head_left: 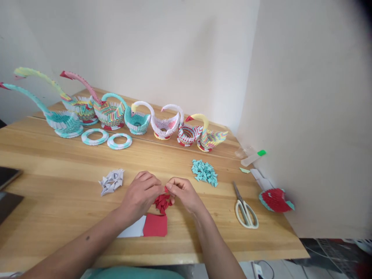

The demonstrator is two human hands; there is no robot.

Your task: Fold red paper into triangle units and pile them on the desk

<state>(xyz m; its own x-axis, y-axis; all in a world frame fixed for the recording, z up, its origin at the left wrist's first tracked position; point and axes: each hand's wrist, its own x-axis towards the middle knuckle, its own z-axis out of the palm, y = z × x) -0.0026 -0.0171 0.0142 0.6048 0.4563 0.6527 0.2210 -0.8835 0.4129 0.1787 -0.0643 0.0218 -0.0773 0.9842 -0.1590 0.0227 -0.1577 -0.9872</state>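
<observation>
Red paper units pinched at table centre

A small red folded piece (167, 190) is pinched between left hand (142, 193) and right hand (183, 192), above the red pile (162, 202) on the table (58, 186). Folds are best pressed firmly, edges kept aligned. Scissors (245, 211) lie apart.

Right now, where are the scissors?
The scissors lie flat on the wooden table, to the right of the right hand, between the teal paper pieces and the red-and-teal paper model.
</observation>
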